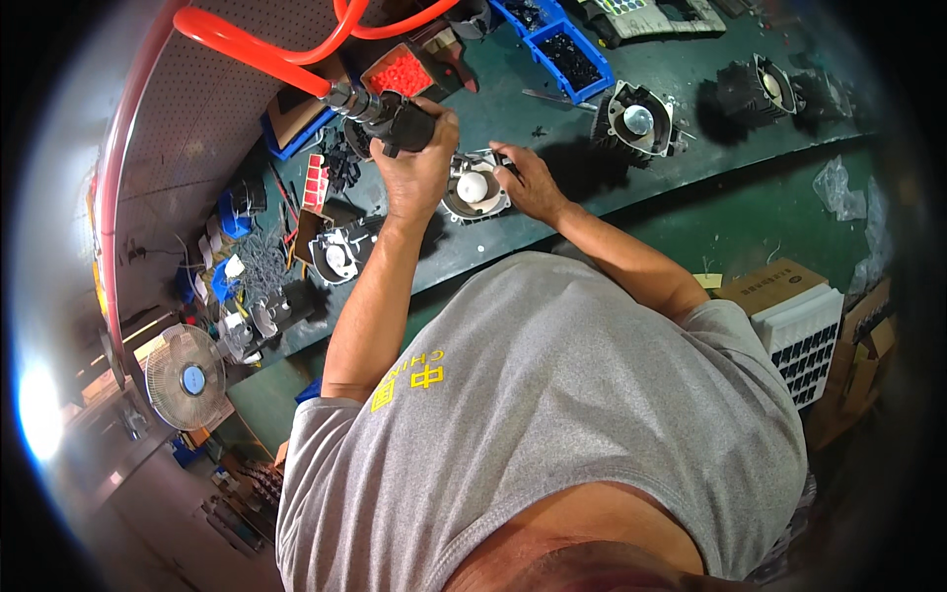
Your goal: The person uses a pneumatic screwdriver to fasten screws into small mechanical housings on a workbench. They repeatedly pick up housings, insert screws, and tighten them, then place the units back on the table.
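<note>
My left hand [414, 176] is wrapped round a black air-powered tool [402, 128], which hangs from an orange coiled hose [261, 51] by a metal coupling. Just right of it, a motor-like housing [487, 205] with a pale rim and a white round dome in its middle sits on the green bench [513, 118]. The fingers of my right hand [533, 185] grip the right edge of that housing, the thumb near its rim. The tool's tip is hidden behind my left hand, so I cannot tell whether it touches the housing.
Similar housings stand to the right [636, 120], far right [769, 87] and left [338, 257]. Blue bins [570, 61] of black parts and a box of small red parts [400, 73] lie at the back. A fan [187, 378] is at left, a white slotted tray [804, 345] at right.
</note>
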`<action>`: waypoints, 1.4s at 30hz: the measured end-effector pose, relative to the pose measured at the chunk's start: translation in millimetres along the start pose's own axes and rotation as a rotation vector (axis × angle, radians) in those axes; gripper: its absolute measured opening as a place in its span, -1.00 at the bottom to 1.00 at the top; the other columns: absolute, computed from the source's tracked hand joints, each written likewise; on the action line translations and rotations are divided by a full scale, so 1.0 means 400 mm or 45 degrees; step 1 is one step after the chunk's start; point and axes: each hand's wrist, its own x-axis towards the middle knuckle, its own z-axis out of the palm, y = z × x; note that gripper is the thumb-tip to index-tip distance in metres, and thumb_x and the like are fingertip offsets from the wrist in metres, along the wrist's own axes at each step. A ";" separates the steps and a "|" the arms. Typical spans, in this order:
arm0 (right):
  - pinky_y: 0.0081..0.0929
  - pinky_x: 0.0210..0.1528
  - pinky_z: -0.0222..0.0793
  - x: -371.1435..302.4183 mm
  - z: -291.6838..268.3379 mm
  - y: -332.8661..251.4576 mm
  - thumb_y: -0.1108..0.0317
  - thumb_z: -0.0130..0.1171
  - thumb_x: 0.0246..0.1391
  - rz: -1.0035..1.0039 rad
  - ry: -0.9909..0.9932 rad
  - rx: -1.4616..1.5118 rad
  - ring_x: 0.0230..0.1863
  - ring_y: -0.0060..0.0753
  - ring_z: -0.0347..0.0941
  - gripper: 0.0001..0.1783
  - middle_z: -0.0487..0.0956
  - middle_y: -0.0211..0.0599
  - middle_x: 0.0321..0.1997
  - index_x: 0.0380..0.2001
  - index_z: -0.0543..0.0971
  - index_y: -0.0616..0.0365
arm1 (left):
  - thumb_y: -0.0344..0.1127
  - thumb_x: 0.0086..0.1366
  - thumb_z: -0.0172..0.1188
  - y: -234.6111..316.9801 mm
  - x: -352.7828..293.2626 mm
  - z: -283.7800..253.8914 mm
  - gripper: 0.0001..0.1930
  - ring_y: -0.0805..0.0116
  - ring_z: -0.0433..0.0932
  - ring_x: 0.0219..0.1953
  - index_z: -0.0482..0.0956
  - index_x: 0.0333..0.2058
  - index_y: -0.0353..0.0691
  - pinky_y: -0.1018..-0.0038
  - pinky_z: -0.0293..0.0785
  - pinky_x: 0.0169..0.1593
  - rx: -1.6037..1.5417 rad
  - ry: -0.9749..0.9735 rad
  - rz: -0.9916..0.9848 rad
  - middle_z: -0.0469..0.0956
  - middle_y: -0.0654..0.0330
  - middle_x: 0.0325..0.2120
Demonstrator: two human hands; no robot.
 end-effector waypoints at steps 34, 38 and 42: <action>-0.46 0.00 0.44 0.184 -0.086 -0.314 0.22 0.42 0.06 0.035 -0.332 0.852 -0.05 -0.48 0.53 -0.34 0.66 -0.23 0.01 0.21 0.49 0.23 | -0.40 0.22 0.41 0.041 -0.008 -0.059 -0.75 0.55 0.56 -0.27 0.61 -0.15 -0.32 0.55 0.50 -0.13 -0.142 -0.151 -0.174 0.63 0.31 -0.32; -0.50 0.05 0.44 0.220 -0.101 -0.332 0.26 0.46 0.05 0.090 -0.518 0.747 -0.05 -0.61 0.49 -0.45 0.66 -0.35 -0.09 0.07 0.54 0.24 | -0.35 0.23 0.42 0.091 -0.018 -0.099 -0.64 0.46 0.60 -0.21 0.57 -0.06 -0.37 0.49 0.54 -0.07 -0.077 -0.125 -0.097 0.64 0.19 -0.25; -0.55 0.04 0.45 0.217 -0.099 -0.348 0.38 0.45 0.10 0.149 -0.534 0.935 -0.04 -0.64 0.48 -0.47 0.63 -0.43 -0.06 0.12 0.52 0.22 | -0.28 0.21 0.46 0.106 -0.016 -0.148 -0.62 0.32 0.68 -0.27 0.59 -0.10 -0.40 0.44 0.58 -0.13 0.466 0.031 0.254 0.68 0.04 -0.28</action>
